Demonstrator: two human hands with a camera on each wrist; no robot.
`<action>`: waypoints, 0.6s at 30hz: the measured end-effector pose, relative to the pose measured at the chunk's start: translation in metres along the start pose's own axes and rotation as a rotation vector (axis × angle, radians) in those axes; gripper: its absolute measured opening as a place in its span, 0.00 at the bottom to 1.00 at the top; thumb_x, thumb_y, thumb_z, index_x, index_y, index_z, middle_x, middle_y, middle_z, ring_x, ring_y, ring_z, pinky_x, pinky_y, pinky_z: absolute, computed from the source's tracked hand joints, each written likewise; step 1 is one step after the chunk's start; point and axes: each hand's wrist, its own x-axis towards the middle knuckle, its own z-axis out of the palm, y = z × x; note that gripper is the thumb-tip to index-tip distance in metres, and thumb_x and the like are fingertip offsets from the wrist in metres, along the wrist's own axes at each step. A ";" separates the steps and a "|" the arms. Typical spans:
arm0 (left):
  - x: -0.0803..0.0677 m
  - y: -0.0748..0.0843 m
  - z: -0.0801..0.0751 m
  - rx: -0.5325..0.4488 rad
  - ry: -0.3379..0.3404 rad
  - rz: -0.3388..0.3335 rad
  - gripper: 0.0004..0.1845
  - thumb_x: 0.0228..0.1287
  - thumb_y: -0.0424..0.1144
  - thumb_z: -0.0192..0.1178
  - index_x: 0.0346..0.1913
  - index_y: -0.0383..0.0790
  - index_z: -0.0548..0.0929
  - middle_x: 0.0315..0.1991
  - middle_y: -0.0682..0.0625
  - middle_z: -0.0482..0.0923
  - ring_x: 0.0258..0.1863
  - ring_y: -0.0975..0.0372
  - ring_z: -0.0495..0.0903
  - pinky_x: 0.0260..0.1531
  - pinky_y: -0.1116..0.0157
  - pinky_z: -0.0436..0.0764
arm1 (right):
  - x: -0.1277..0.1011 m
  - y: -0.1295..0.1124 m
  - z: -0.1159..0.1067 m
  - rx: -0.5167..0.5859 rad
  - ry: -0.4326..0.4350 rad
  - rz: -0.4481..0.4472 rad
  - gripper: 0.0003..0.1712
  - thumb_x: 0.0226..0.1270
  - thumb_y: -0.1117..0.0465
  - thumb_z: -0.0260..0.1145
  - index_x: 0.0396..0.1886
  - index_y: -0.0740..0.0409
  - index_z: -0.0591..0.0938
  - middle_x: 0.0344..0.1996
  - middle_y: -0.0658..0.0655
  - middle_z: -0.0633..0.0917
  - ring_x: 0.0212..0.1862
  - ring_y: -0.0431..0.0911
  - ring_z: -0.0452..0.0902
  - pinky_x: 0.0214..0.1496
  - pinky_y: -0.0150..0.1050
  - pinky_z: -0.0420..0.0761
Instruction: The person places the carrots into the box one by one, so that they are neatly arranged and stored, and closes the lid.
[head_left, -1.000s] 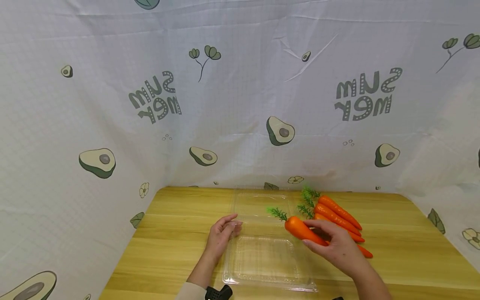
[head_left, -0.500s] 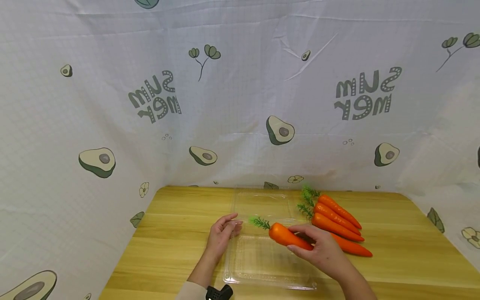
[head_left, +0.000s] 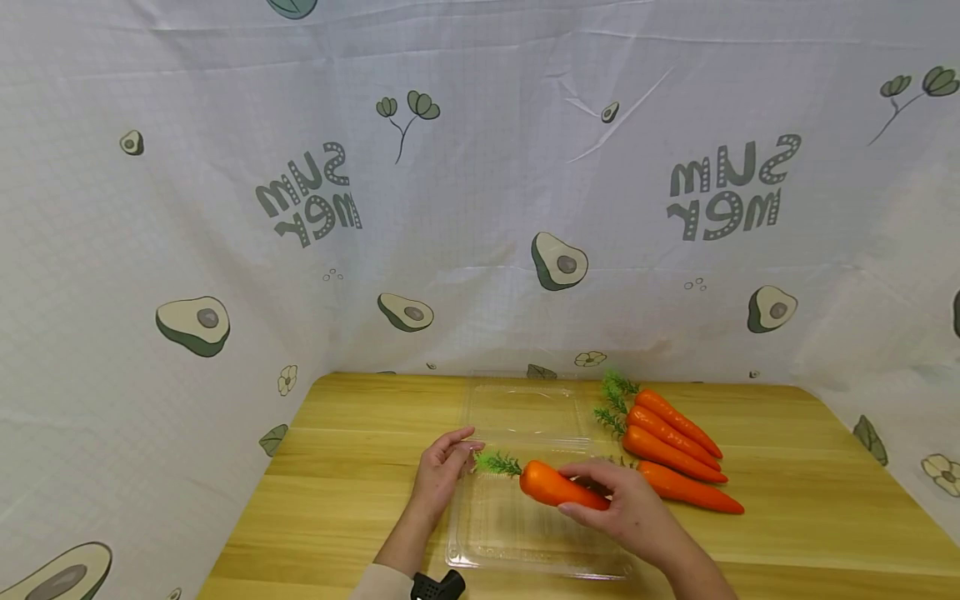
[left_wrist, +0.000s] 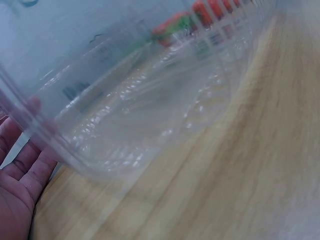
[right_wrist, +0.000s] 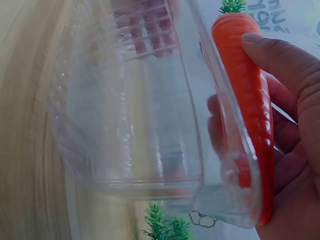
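Observation:
An orange carrot [head_left: 555, 485] with a green leafy top is held by my right hand [head_left: 630, 508], thumb on one side and fingers on the other. It hangs over the near half of a clear plastic clamshell box [head_left: 517, 560]. In the right wrist view the carrot [right_wrist: 245, 85] lies along the box's clear rim [right_wrist: 227, 107]. My left hand [head_left: 441, 473] rests at the box's left edge with fingers extended. The left wrist view shows its fingers [left_wrist: 42, 167] against the plastic, partly behind it.
Several more carrots [head_left: 675, 454] lie side by side on the wooden table [head_left: 330, 500], right of the box. The box's other half [head_left: 525, 408] spreads flat toward the back. A white printed cloth [head_left: 465, 208] hangs behind and at the sides.
My right hand has carried the carrot left and lower, from beside the other carrots to above the box. The left hand has stayed at the box's edge.

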 end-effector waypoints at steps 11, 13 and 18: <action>-0.001 0.001 0.000 -0.009 -0.003 0.006 0.22 0.77 0.36 0.55 0.67 0.28 0.75 0.54 0.31 0.84 0.52 0.47 0.87 0.50 0.64 0.86 | 0.001 0.003 0.011 0.014 -0.140 -0.082 0.21 0.62 0.45 0.75 0.52 0.45 0.87 0.50 0.52 0.88 0.46 0.32 0.81 0.46 0.31 0.85; -0.002 0.001 0.001 -0.015 -0.005 0.006 0.22 0.77 0.36 0.55 0.67 0.27 0.74 0.54 0.31 0.84 0.52 0.45 0.87 0.51 0.63 0.86 | 0.001 0.004 0.014 -0.007 -0.160 -0.095 0.20 0.62 0.44 0.75 0.52 0.43 0.88 0.49 0.50 0.89 0.47 0.32 0.80 0.47 0.31 0.85; -0.002 0.001 0.000 0.008 -0.003 -0.003 0.22 0.77 0.37 0.54 0.67 0.29 0.75 0.54 0.33 0.85 0.52 0.48 0.87 0.50 0.66 0.86 | 0.001 0.003 0.019 -0.048 -0.192 -0.121 0.19 0.62 0.41 0.74 0.51 0.39 0.88 0.47 0.44 0.89 0.46 0.31 0.80 0.48 0.33 0.84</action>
